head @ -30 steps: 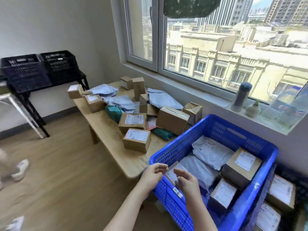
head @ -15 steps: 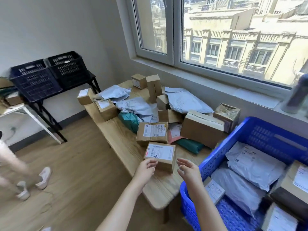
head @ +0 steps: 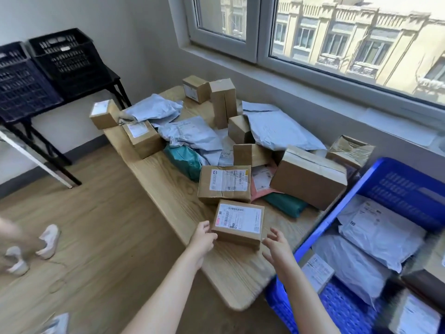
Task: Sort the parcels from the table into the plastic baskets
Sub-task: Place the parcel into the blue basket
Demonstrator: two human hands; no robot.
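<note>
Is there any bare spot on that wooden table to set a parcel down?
Yes: the near end of the table, in front of the labelled box, and along its floor-side edge. Toward the window, boxes and mailers are piled.

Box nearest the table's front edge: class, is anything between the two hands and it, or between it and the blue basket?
Nothing visible. The left hand touches the box's left side; the right hand is open beside its right corner. Only bare table separates the box from the basket's rim.

Bare table edge [head: 231,271] before boxes [head: 238,221]
</note>
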